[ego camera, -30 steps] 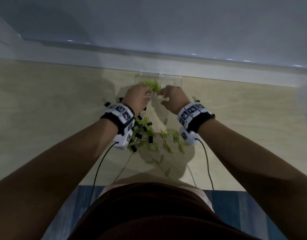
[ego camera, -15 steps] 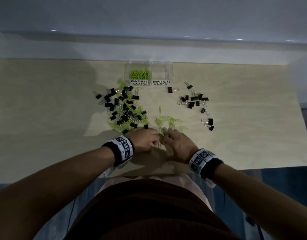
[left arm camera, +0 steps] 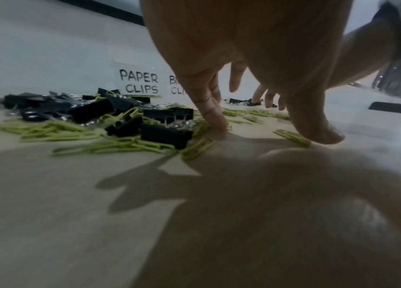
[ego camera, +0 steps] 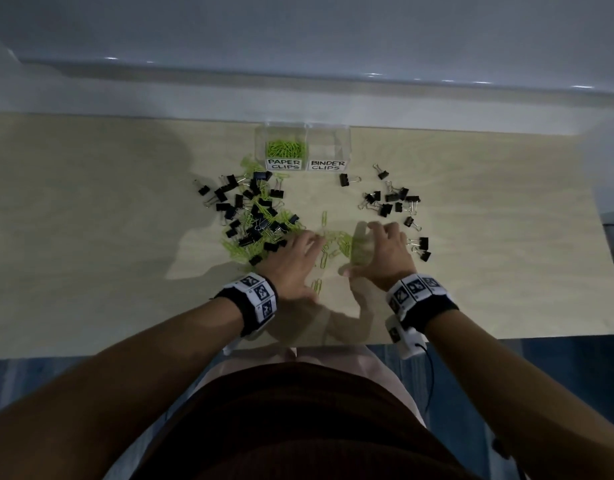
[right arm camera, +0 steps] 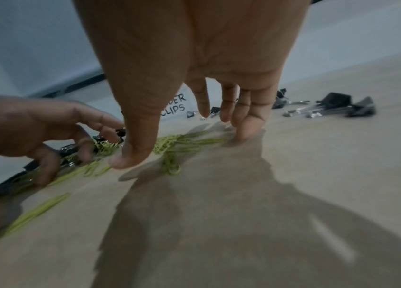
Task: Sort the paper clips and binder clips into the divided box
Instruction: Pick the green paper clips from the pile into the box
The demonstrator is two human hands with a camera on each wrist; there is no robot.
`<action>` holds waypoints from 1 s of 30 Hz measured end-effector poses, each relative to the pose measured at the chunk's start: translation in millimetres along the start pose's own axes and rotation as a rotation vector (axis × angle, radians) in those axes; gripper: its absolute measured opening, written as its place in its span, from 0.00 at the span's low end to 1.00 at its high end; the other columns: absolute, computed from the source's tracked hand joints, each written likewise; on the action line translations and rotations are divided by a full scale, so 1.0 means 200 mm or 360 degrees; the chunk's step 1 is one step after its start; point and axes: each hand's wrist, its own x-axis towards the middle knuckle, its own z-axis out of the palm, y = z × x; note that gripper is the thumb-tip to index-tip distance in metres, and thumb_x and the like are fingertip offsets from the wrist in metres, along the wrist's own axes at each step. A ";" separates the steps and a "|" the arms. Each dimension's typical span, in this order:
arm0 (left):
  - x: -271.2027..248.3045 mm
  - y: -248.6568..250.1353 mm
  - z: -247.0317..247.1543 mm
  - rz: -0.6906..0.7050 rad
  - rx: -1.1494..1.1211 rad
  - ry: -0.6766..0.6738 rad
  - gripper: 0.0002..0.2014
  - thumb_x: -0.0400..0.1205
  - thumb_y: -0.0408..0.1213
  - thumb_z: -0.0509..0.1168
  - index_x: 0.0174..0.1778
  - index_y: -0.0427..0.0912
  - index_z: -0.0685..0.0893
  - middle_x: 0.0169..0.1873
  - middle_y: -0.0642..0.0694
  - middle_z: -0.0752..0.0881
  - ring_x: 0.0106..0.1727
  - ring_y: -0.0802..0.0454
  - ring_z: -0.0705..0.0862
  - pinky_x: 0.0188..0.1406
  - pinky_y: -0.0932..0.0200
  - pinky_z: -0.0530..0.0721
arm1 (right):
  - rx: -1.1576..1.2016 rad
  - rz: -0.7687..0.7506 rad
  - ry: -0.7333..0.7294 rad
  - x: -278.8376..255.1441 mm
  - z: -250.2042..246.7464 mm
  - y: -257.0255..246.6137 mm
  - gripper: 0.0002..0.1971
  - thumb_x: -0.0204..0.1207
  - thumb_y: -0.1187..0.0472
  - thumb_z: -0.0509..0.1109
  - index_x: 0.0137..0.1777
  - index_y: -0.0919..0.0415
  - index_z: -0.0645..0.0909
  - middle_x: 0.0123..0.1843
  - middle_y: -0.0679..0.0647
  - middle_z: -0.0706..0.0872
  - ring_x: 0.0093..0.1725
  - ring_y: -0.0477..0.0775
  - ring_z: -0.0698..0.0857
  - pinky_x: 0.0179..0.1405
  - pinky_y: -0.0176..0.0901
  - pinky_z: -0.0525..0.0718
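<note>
A clear divided box (ego camera: 345, 147) stands at the table's far edge, labelled PAPER CLIPS on the left and BINDER CLIPS on the right. Green paper clips fill its left compartment (ego camera: 286, 149); the right one looks bare. Between my hands lies a loose bunch of green paper clips (ego camera: 340, 244). My left hand (ego camera: 291, 263) spreads straight fingers (left arm camera: 215, 118) onto the table at that bunch's left side. My right hand (ego camera: 385, 251) stands on its edge at the bunch's right side, fingers (right arm camera: 246, 124) straight and touching the table. Neither hand holds anything.
A mixed heap of black binder clips and green paper clips (ego camera: 253, 216) lies left of centre. A looser group of black binder clips (ego camera: 392, 202) lies on the right. One paper clip (ego camera: 316, 286) sits near my left thumb. The table's near edge (ego camera: 506, 336) is close to my wrists.
Both hands left the box and came back toward me a second ago. Since half a second ago they have spread apart and opened around the paper clips.
</note>
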 end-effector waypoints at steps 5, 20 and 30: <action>0.09 0.04 0.00 -0.0086 -0.0073 0.0152 0.51 0.67 0.54 0.76 0.79 0.40 0.55 0.73 0.38 0.63 0.73 0.41 0.67 0.66 0.47 0.80 | 0.0072 -0.0014 0.0003 -0.01 0.06 -0.01 0.46 0.55 0.48 0.84 0.72 0.55 0.66 0.67 0.56 0.66 0.65 0.58 0.68 0.65 0.57 0.76; 0.29 -0.03 -0.12 0.0101 0.0110 0.0159 0.12 0.80 0.39 0.67 0.54 0.34 0.80 0.56 0.40 0.78 0.58 0.43 0.77 0.56 0.49 0.79 | -0.0001 -0.0464 0.0063 0.16 0.03 -0.15 0.10 0.70 0.70 0.67 0.51 0.66 0.82 0.48 0.61 0.81 0.49 0.62 0.80 0.48 0.47 0.78; 0.26 -0.09 -0.24 0.0022 -0.0362 0.0188 0.08 0.81 0.37 0.65 0.44 0.34 0.79 0.42 0.39 0.83 0.44 0.42 0.82 0.42 0.53 0.76 | 0.0866 -0.0112 -0.0021 0.37 -0.22 -0.23 0.09 0.69 0.72 0.75 0.33 0.58 0.82 0.34 0.57 0.86 0.34 0.53 0.87 0.40 0.50 0.89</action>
